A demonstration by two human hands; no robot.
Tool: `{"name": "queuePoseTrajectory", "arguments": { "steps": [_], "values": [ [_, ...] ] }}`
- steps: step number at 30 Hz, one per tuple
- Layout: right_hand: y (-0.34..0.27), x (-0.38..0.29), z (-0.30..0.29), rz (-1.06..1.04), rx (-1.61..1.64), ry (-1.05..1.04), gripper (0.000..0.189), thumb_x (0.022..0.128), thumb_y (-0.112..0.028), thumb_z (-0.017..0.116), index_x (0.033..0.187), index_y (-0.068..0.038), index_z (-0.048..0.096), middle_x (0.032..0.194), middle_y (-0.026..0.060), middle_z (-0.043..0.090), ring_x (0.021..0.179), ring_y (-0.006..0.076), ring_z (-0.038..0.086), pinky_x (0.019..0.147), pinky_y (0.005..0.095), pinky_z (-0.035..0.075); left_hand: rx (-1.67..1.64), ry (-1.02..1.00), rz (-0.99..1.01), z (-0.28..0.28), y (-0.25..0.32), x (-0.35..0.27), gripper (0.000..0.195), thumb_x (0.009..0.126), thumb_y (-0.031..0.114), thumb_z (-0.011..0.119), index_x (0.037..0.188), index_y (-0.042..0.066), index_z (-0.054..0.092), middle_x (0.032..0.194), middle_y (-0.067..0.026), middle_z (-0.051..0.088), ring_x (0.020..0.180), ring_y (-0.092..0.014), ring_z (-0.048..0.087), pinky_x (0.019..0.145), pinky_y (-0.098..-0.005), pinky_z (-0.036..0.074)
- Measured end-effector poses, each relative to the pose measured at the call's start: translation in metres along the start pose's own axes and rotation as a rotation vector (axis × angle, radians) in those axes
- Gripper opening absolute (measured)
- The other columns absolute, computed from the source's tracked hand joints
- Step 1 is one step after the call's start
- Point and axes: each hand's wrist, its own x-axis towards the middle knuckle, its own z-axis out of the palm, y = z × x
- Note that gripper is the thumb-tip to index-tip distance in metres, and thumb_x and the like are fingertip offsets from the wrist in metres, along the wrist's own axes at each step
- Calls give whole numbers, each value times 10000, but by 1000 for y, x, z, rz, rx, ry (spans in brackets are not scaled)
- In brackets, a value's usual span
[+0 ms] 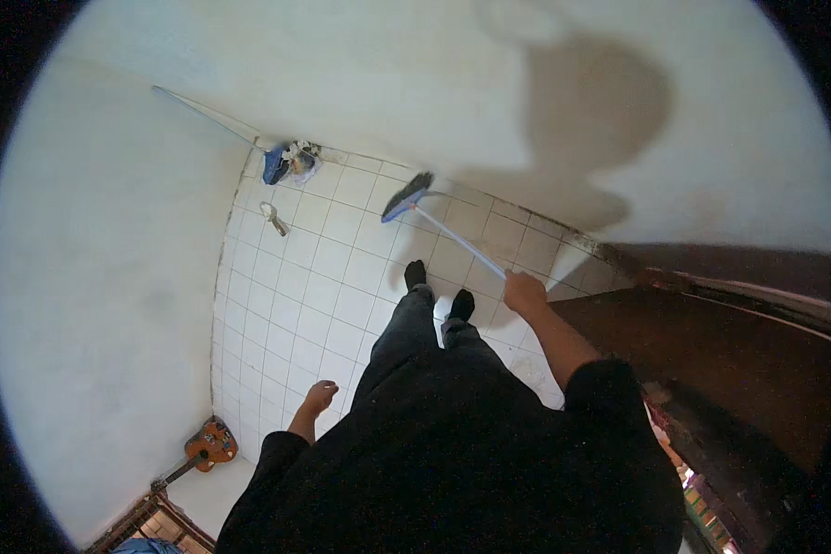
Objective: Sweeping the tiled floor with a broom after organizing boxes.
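Observation:
My right hand grips the pale handle of a broom. Its blue head with black bristles is down at the tiled floor, close to the foot of the far wall. At my left side hangs my left hand, fingers curled; a small pale spot shows at the fingers, too small to name. Between my hands, my feet in black socks stand on the white tiles. A small trowel-like tool with a pale blade lies on the floor to the left of the broom head.
A blue long-handled dustpan leans in the far left corner beside crumpled plastic rubbish. A guitar stands against the left wall, near a wooden frame. Dark brown wooden furniture bounds the right side.

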Motion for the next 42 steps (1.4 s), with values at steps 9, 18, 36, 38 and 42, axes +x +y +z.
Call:
{"name": "queuePoseTrajectory", "arguments": {
  "steps": [9,18,36,38,42],
  "values": [
    [-15,15,37,306,57,-149,265,748,-143,490,919,34,587,918,239,599,857,376,590,777,435,474,-394,308,99,-51,62,29,370,814,247,530,1073,-18,548,983,-169,606,938,-251,572,821,-330,442],
    [-67,-53,38,269,94,-29,213,788,-143,446,817,24,575,820,216,596,784,378,589,725,447,469,-559,55,-131,-84,46,98,361,790,253,546,1086,46,553,881,-90,599,695,-142,537,535,-290,445],
    [-33,-84,34,442,456,-53,219,755,-162,471,721,9,603,673,198,593,629,320,608,616,423,484,-747,171,-54,-144,83,100,379,818,283,502,1146,94,497,1023,-48,551,861,-178,531,700,-328,429],
    [-15,-74,45,624,543,70,250,759,-153,437,716,44,583,683,225,591,613,356,599,621,438,483,-687,140,-127,-124,71,94,353,800,276,520,1103,93,530,930,-37,565,745,-146,530,586,-294,431],
    [40,-27,96,399,306,111,265,764,-152,436,718,67,578,702,231,597,635,370,600,631,446,486,-530,61,-226,-95,53,67,347,783,257,551,1082,81,551,867,-49,574,705,-143,524,552,-282,431]
  ]
}}
